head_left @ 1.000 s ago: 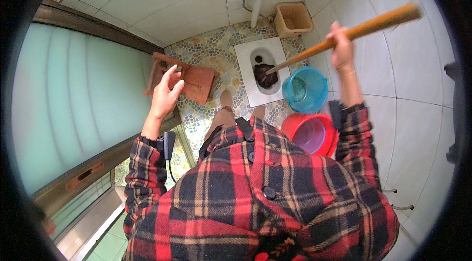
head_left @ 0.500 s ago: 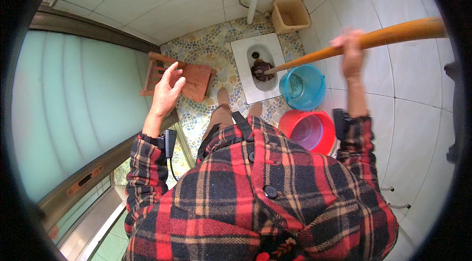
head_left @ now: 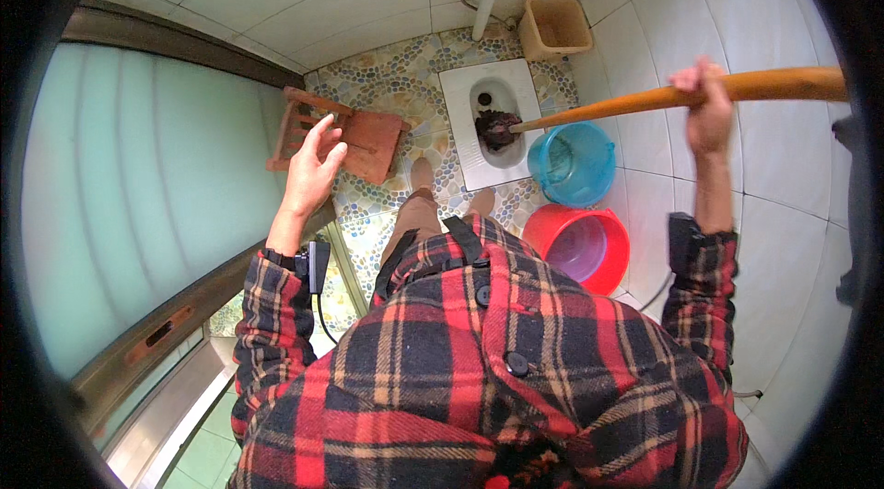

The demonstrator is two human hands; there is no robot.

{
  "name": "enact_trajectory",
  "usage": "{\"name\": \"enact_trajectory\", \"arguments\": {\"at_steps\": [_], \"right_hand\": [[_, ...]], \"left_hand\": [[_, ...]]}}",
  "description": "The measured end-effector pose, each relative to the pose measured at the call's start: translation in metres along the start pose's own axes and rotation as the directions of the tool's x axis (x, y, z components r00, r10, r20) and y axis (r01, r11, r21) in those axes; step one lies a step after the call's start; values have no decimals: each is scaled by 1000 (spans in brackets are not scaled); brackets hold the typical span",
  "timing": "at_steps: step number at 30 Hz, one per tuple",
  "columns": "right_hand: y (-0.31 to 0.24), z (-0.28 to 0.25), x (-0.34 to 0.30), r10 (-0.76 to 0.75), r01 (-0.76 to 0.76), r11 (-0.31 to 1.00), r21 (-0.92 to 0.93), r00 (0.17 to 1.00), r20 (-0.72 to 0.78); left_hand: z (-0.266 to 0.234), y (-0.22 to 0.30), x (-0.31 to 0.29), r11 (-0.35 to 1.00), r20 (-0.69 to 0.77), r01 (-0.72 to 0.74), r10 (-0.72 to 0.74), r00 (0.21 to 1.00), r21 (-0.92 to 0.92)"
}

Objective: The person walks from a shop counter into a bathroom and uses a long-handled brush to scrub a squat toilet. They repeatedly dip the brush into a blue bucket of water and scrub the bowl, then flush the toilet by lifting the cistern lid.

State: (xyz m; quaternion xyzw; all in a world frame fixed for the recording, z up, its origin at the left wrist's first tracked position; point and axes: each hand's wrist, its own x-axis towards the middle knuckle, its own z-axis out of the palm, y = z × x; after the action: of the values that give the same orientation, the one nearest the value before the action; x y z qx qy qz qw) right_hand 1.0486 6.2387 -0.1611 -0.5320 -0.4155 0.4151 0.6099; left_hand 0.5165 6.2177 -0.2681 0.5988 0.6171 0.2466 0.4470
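My right hand [head_left: 709, 116] is closed round the thick wooden handle of a mop [head_left: 626, 106], out to the right and near the upper end. The handle slants down to the left and passes over the rim of a blue bucket. Its dark, wet-looking cloth head [head_left: 495, 128] lies in the bowl of a white squat toilet [head_left: 465, 148], below the drain hole. My left hand [head_left: 311, 174] is raised with fingers apart and nothing in it. From above, it overlaps a small reddish wooden chair [head_left: 376, 146]; whether it touches the chair, I cannot tell.
The blue bucket [head_left: 594, 146] and a red bucket [head_left: 615, 254] stand right of the toilet by the tiled wall. A beige bin [head_left: 539, 45] sits in the far corner beside a white pipe [head_left: 485, 12]. On the left is a frosted glass door [head_left: 175, 203]. Pebble-patterned tiles cover the floor [head_left: 391, 56].
My right hand has moved right and slightly down with the mop handle. The mop head stays in the toilet bowl, a little reshaped. My left hand keeps its pose.
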Motion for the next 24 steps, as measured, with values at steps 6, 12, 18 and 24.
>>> {"name": "enact_trajectory", "arguments": {"at_steps": [6, 12, 18, 24], "right_hand": [[-139, -15, -3, -130, 118, 991, 62, 960, 249], [-198, -24, -6, -129, 130, 991, 18, 942, 310], [-212, -28, -7, -110, 137, 988, -64, 940, 322], [-214, -22, -15, -108, 166, 978, -128, 923, 370]], "left_hand": [[5, 4, 0, 999, 20, -2, 3, 1000, -52], [6, 6, -1, 1000, 0, -22, 22, 1000, -22], [4, 1, 0, 1000, 3, -10, 10, 1000, 0], [5, 1, 0, 998, 0, -6, 6, 1000, -61]]}}
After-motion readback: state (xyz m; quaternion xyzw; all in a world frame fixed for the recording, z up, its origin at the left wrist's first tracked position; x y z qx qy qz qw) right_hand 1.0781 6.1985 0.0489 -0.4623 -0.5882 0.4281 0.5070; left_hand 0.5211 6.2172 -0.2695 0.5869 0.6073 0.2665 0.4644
